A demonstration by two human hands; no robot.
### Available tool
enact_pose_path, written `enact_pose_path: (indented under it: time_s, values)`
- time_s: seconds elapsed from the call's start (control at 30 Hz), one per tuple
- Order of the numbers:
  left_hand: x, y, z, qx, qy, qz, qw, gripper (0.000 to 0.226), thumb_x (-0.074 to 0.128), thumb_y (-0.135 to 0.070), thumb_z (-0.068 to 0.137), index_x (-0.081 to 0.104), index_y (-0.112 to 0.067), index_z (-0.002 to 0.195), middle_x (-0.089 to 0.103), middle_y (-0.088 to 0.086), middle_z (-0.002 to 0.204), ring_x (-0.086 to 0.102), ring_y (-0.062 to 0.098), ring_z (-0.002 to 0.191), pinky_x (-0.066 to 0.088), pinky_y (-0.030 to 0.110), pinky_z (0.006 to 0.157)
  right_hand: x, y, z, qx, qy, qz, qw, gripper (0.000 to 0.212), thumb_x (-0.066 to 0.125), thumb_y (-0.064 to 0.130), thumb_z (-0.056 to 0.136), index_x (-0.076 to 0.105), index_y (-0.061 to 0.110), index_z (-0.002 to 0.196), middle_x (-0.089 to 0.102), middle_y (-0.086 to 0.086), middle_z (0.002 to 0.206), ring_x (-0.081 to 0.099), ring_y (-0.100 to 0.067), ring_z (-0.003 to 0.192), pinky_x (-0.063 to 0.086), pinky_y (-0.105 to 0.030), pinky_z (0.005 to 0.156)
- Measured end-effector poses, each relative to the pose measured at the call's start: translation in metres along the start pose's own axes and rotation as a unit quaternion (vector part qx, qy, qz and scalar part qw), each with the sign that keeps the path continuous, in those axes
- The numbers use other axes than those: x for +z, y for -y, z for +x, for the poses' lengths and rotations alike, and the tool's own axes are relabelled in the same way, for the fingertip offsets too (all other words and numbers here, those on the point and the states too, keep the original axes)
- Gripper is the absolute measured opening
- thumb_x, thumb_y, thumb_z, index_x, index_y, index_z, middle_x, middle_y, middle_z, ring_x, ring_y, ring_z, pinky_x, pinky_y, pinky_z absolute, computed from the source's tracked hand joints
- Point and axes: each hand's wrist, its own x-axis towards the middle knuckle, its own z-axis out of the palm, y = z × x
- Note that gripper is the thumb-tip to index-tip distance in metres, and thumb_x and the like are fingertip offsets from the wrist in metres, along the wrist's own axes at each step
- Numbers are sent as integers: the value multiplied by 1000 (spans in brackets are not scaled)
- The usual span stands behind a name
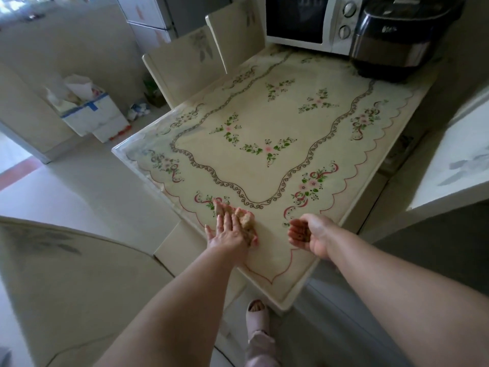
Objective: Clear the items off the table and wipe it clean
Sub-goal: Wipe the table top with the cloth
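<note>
The table (pixel 264 178) carries a cream floral tablecloth under a clear cover. On its near left corner lies a crumpled tan cloth (pixel 245 218). My left hand (pixel 227 234) is pressed flat on the cloth, fingers spread over it. My right hand (pixel 309 235) hovers just above the near edge, to the right of the cloth, palm up and cupped. A small dark speck shows in the palm; I cannot tell what it is.
A white microwave (pixel 304 19) and a black rice cooker (pixel 402 35) stand at the table's far end. Two chairs (pixel 185 64) line the left side, another chair back (pixel 66 274) is near left. A white box (pixel 90 115) of clutter sits on the floor.
</note>
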Motion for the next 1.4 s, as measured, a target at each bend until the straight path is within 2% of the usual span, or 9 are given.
enact_pose_path:
  time_s: [0.17,0.4,0.67,0.83,0.93,1.0,1.07,1.23,1.4]
  values:
    - [-31,48,42,-24,-1,-18,1000,80,26,-50,100,-24,-11,148,-30,7,155,-28,27,143,-18,57,113,47,23,27,15,3,2,1000,37,33,10,99,57,4,71,55,-10,63,54,-20,58,50,-32,61]
    - [-83,98,107,-47,1,-21,999,84,24,-57,97,-22,-10,149,-27,9,157,-25,28,144,-16,52,115,103,66,62,7,12,16,1000,36,33,11,99,57,4,74,56,-11,67,54,-21,61,50,-32,61]
    - [-140,106,188,-27,3,28,999,83,18,-59,97,-23,-7,148,-30,12,155,-26,30,143,-14,49,117,104,101,94,-6,-53,87,995,35,35,13,100,58,4,76,57,-11,67,55,-20,62,51,-33,66]
    - [-164,73,231,23,-3,55,998,83,19,-59,97,-22,-8,148,-30,12,155,-27,31,143,-16,48,117,79,114,99,-17,-111,129,985,36,36,13,100,57,5,71,56,-10,64,54,-19,59,51,-29,55]
    - [-170,49,250,61,-11,74,995,87,21,-63,95,-22,-10,149,-30,10,155,-28,30,142,-16,50,116,63,119,98,-31,-134,153,979,35,37,13,99,58,4,73,56,-10,66,54,-19,60,50,-31,59]
    - [-170,28,255,99,-17,85,991,85,19,-63,95,-21,-11,149,-28,9,156,-26,29,143,-14,51,117,53,118,98,-36,-146,168,974,35,37,14,100,60,4,75,57,-9,66,55,-19,59,51,-30,56]
    - [-167,4,254,138,-22,98,985,83,18,-62,95,-18,-11,150,-25,8,158,-25,28,144,-14,51,117,45,115,98,-38,-159,186,969,34,37,15,100,60,5,76,57,-9,66,55,-19,59,53,-30,54]
    - [-148,-46,242,234,-20,133,963,78,18,-58,97,-15,-12,151,-24,5,158,-26,26,144,-11,52,118,31,107,89,-59,-168,218,960,31,38,13,99,57,4,76,55,-10,68,53,-19,62,49,-32,62]
    - [-117,-86,206,324,-18,155,933,75,18,-55,98,-13,-12,152,-21,5,159,-24,27,144,-9,52,118,13,97,72,-73,-181,234,952,31,39,14,99,60,5,77,58,-9,67,56,-18,60,52,-29,58]
